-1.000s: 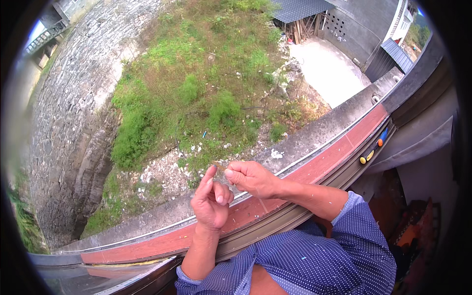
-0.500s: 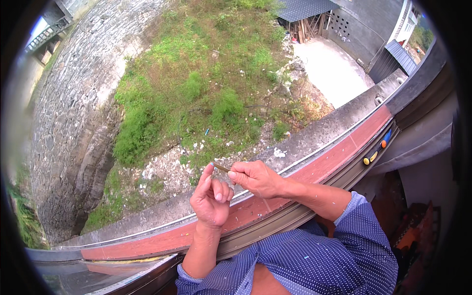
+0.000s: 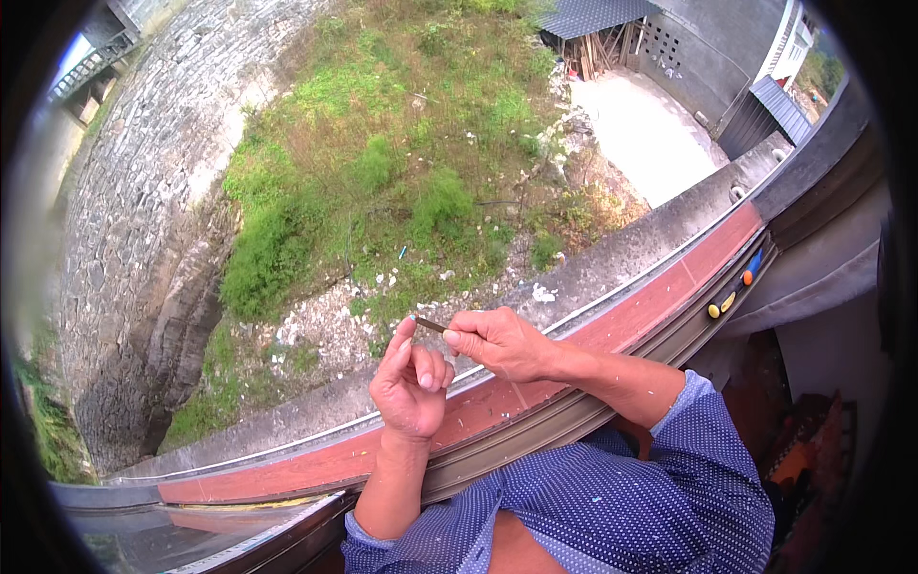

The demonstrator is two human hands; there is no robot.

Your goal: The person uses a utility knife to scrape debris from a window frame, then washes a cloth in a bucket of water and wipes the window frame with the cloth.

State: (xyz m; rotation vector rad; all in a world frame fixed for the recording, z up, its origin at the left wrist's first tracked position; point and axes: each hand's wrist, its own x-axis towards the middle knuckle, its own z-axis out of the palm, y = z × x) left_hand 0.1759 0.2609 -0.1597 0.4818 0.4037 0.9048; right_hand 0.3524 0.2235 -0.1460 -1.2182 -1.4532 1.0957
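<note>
My right hand (image 3: 502, 342) is closed around one end of a slim, dark brownish metal strip (image 3: 429, 325), gripped between thumb and fingers; it may be a nail file or nail clipper. The strip's far tip meets the raised index fingertip of my left hand (image 3: 411, 383). On that hand the index finger points up, the other fingers curl toward the palm, and nothing is held in it. Both hands are above the reddish window sill (image 3: 469, 411), over its outer edge. The strip's end inside my right hand is hidden.
Brown window tracks (image 3: 574, 421) run along the sill. At the right lie hand tools with blue-orange (image 3: 753, 268) and yellow handles (image 3: 722, 306). A glass pane (image 3: 191, 540) is at lower left. Outside and below are a concrete ledge (image 3: 612, 256), overgrown ground (image 3: 382, 172) and a stone wall (image 3: 134, 239).
The metal strip has turned slightly in my right hand, and its bright tip now looks dark. Both hands stay almost in the same place.
</note>
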